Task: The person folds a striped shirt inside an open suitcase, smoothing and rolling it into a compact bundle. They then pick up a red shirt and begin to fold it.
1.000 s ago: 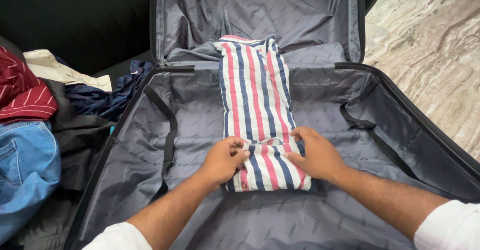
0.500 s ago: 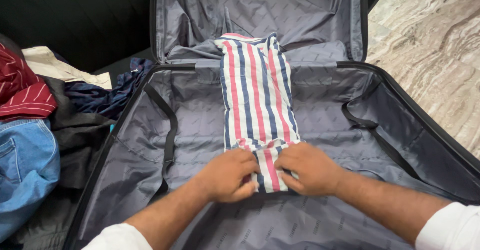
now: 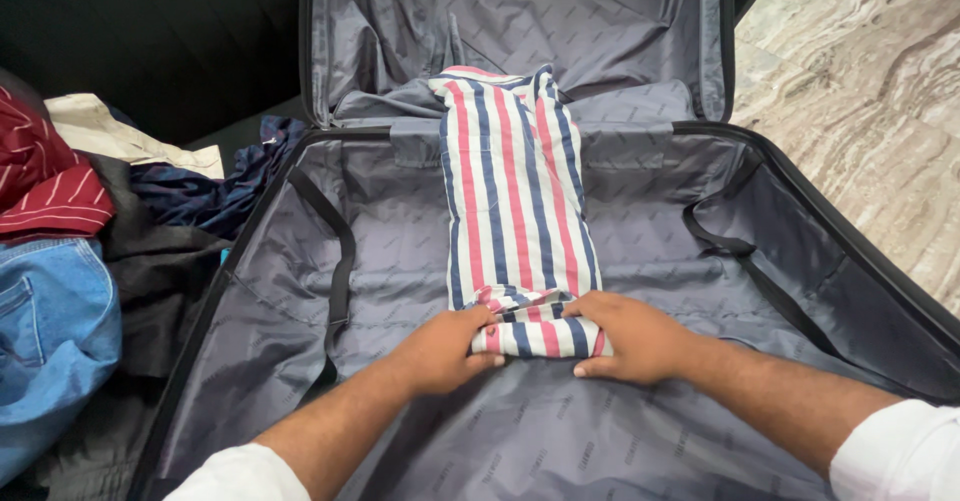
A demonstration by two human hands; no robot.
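A striped shirt [image 3: 515,191], white with red and navy bands, is laid lengthwise down the middle of the open suitcase [image 3: 400,251], its far end draped over the hinge onto the grey-lined lid [image 3: 520,21] and its near end gathered into a tight roll in the near half of the case. The roll is gripped from both sides: the left hand [image 3: 440,349] is clenched on its left end, fingers curled around the cloth, and the right hand [image 3: 630,336] is pressed over its right end with fingers wrapped on the top fold. The step in hand is judged to be the rolling of the shirt from the near hem toward the hinge, only begun, since most of the length is flat. For the next turn, even pressure from both hands would be called for, so that the roll is kept straight and the edges aligned. Inside the suitcase, black straps [image 3: 340,261] lie against its left and right walls, well apart from the shirt, so nothing is seen in the way. Left of the suitcase, denim [image 3: 50,331], a maroon striped garment [image 3: 50,191] and dark clothes [image 3: 160,261] are heaped; right of it is marble floor [image 3: 860,81].
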